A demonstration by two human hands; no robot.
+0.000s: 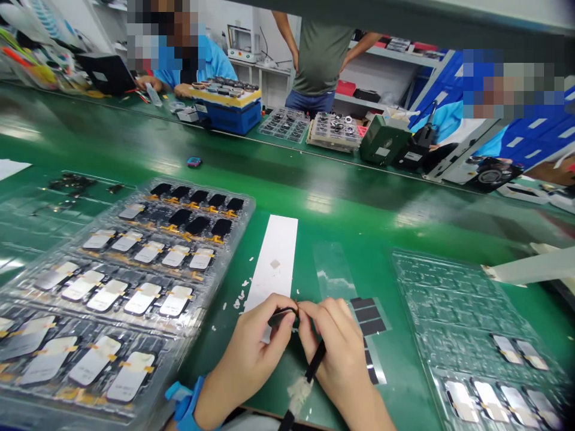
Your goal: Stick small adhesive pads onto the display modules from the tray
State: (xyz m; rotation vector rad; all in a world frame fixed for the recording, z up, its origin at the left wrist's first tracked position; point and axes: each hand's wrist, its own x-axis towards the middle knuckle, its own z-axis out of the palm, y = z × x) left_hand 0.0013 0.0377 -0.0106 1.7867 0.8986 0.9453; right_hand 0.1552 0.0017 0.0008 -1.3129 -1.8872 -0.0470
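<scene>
My left hand [258, 344] pinches a small dark display module [279, 315] between thumb and fingers, above the green bench. A blue band circles the left wrist. My right hand [339, 341] is closed, its thumb and fingertips at the module's right edge; what they pinch there is hidden. A thin black stick-like tool [317, 361] runs through the right hand, pointing down toward me, with pale tape wrapped round it. Under and beyond the hands lies a white paper strip [275, 251]. Beside the right hand is a clear sheet with black adhesive strips [369, 316].
A large clear tray [245, 230] of display modules stands on the left. Another clear tray [431, 311] with several modules is on the right. White scraps [238, 299] dot the bench. Across it are a blue box [238, 117], parts trays [335, 129] and three people.
</scene>
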